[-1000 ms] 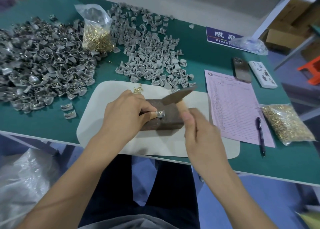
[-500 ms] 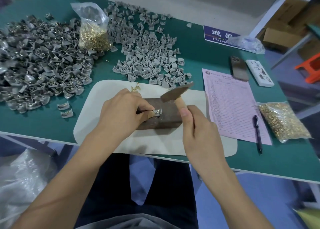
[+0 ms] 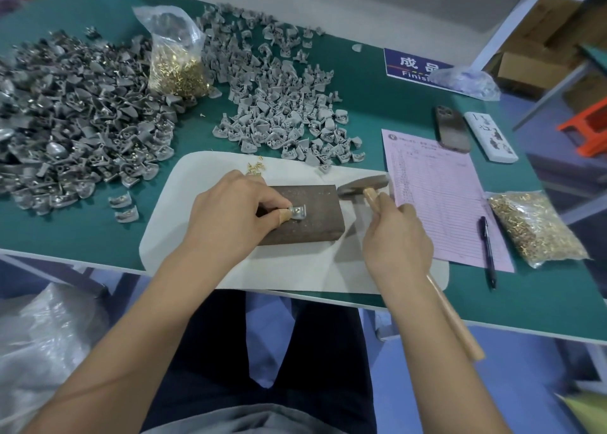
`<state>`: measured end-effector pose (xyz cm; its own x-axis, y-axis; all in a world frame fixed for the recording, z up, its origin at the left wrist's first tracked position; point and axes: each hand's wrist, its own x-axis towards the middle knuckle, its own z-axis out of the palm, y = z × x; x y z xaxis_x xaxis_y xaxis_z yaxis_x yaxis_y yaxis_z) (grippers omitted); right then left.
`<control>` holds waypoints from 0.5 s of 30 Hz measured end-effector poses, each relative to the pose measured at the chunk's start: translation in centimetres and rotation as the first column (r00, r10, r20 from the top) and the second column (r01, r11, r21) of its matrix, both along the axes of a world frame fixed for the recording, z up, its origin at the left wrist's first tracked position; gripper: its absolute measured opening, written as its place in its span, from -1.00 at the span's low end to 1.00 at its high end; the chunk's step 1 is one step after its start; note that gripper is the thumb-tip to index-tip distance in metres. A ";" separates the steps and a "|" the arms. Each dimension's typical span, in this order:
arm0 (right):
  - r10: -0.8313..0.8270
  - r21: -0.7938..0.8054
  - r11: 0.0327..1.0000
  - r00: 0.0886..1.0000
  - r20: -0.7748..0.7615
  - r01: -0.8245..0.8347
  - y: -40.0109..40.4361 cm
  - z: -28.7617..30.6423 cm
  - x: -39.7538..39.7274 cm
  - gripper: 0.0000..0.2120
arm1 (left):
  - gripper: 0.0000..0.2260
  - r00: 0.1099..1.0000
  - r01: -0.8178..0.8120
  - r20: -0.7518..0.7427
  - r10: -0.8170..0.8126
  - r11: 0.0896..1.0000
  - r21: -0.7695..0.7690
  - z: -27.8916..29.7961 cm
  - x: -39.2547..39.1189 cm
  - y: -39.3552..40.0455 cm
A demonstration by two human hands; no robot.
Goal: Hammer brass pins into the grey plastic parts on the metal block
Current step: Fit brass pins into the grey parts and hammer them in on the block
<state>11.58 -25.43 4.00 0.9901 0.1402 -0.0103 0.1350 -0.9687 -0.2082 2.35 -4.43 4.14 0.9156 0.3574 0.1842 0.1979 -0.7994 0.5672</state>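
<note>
Both forearms are bare from the lower edge of the frame up to the left hand (image 3: 230,218) and right hand (image 3: 395,239), with no sleeves, gloves, rings or watch visible. The legs, at lower centre, are clad in dark navy trousers (image 3: 315,351). A grey garment hem (image 3: 262,420) spans the bottom edge.

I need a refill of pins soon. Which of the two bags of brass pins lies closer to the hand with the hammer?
The flat bag at the table's right edge, beside the pink form; the other bag stands upright between the grey piles, far from the right hand.
</note>
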 end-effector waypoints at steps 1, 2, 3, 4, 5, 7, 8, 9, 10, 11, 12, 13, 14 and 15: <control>-0.004 -0.053 0.999 1.000 0.009 0.004 0.2 -0.2 -0.2 -0.62 | -0.98 1.000 -0.003 0.005 0.003 1.000 -0.006 0.0 0.0 0.0; 0.014 -0.099 0.995 0.998 0.064 -0.007 0.3 -0.3 -0.6 -0.65 | -0.98 1.000 -0.002 0.010 0.002 1.000 -0.011 -0.1 -0.1 -0.2; 0.041 -0.099 0.995 0.989 0.142 -0.027 0.4 -0.3 -0.9 -0.69 | -0.98 1.000 0.002 0.020 -0.002 1.000 -0.018 -0.2 -0.2 -0.4; 0.077 -0.042 0.997 0.975 0.210 -0.069 0.7 -0.2 -1.4 -0.72 | -0.98 0.999 0.009 0.035 -0.008 1.000 -0.028 -0.2 -0.3 -0.5; 0.130 0.057 0.987 0.957 0.258 -0.149 1.1 0.0 -1.9 -0.72 | -0.98 0.998 0.019 0.056 -0.016 0.999 -0.044 -0.3 -0.6 -0.8; 0.282 0.244 0.899 0.907 0.313 -0.364 2.4 0.6 -3.1 -0.73 | -0.98 0.995 0.025 0.102 -0.016 0.996 -0.083 -0.6 -1.3 -1.2; 0.352 0.286 0.845 0.874 0.335 -0.451 3.2 0.9 -3.7 -0.76 | -0.97 0.992 0.016 0.125 -0.004 0.995 -0.098 -0.8 -1.6 -1.3; 0.405 0.295 0.809 0.845 0.349 -0.509 4.0 1.1 -4.2 -0.81 | -0.96 0.989 0.001 0.147 0.015 0.994 -0.110 -1.1 -2.0 -1.4; 0.443 0.286 0.789 0.825 0.350 -0.544 4.9 1.2 -4.6 -0.87 | -0.95 0.984 -0.026 0.170 0.047 0.992 -0.121 -1.3 -2.5 -1.1; 0.466 0.276 0.779 0.814 0.347 -0.563 5.9 1.2 -4.9 -0.91 | -0.94 0.978 -0.058 0.190 0.082 0.990 -0.129 -1.5 -3.1 -0.8; 0.481 0.273 0.772 0.809 0.338 -0.574 7.0 1.3 -5.1 -0.92 | -0.93 0.971 -0.094 0.206 0.120 0.987 -0.130 -1.8 -3.9 -0.3; 0.501 0.273 0.764 0.803 0.322 -0.585 8.0 1.3 -5.3 -0.93 | -0.94 0.963 -0.133 0.216 0.160 0.982 -0.132 -2.1 -4.7 0.4; 0.534 0.265 0.749 0.791 0.300 -0.607 9.2 1.2 -5.5 -0.95 | -0.95 0.956 -0.172 0.217 0.199 0.975 -0.140 -2.4 -5.7 1.1; 0.579 0.252 0.727 0.768 0.275 -0.638 10.4 1.1 -5.8 -0.96 | -0.95 0.949 -0.205 0.212 0.235 0.967 -0.154 -2.7 -6.7 1.9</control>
<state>5.74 -14.99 5.06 0.6712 0.6786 0.2983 0.7334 -0.5495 -0.4003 -4.34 -2.50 1.39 0.7508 0.5795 0.3169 0.2150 -0.6681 0.7123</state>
